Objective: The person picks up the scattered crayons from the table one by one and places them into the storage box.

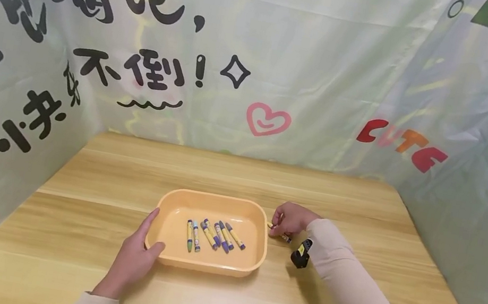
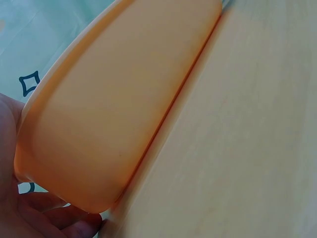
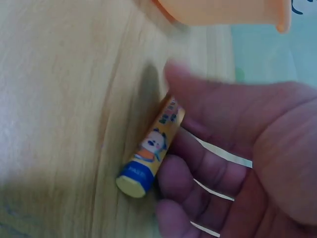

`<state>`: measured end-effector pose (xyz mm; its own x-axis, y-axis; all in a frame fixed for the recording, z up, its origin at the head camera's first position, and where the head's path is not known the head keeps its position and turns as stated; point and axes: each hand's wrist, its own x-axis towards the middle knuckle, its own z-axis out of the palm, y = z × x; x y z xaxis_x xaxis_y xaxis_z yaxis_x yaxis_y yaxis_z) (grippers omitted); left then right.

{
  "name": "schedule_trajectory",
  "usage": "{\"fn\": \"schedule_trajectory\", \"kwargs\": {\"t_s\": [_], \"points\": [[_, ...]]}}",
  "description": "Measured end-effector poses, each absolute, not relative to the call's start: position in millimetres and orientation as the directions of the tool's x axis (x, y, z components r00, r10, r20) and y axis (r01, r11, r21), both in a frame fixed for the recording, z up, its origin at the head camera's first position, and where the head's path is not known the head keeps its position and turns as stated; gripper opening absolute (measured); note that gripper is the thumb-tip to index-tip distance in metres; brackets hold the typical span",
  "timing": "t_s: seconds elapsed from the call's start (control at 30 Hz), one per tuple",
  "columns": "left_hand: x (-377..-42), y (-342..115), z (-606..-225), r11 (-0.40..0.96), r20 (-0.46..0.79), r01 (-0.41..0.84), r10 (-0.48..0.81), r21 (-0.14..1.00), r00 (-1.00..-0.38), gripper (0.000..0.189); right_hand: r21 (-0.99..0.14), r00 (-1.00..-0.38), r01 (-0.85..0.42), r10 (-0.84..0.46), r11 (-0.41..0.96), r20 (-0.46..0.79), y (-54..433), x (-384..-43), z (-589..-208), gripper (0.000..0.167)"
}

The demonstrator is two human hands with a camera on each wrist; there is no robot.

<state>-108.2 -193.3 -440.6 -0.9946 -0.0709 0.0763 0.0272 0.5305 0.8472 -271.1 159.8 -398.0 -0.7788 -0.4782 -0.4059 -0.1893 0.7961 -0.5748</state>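
My left hand (image 1: 135,257) grips the left end of a shallow orange plastic basin (image 1: 206,263), thumb over the front-left rim and fingers along the outer side. In the left wrist view, fingers (image 2: 74,223) curl at the corner of the basin's wall (image 2: 114,99). Several oil pastels (image 1: 222,235) in yellow wrappers with blue bands lie in the middle of the basin. Just beyond its right wall, my right hand (image 1: 291,219) pinches another oil pastel (image 3: 153,144) between thumb and fingers, low over the table. Its far end is hidden behind the thumb.
The wooden table (image 1: 62,251) runs out on all sides of the basin. Printed fabric (image 1: 328,53) hangs as walls at the back, left and right. A small black device (image 1: 301,254) is worn at the right wrist.
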Motion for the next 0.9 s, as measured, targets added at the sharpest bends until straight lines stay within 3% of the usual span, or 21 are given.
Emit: {"fn": "schedule_trajectory", "kwargs": {"t_s": [0.23,0.63,0.9], "points": [[-109,-192,-441,0.525,0.086,0.034,-0.076,0.851,-0.993,0.077,-0.525,-0.789,-0.220,-0.466,0.822,-0.400,158,-273,-396,0.008],[-108,-193,-442,0.493,0.079,0.037,-0.064,0.869,-0.995,0.077,-0.707,-0.808,0.009,-0.412,0.707,-0.422,162,-277,-397,0.007],[-108,-194,-442,0.500,0.074,0.031,-0.067,0.866,-0.995,0.077,-0.759,-0.806,0.036,-0.431,0.650,-0.407,160,-282,-393,0.008]]}}
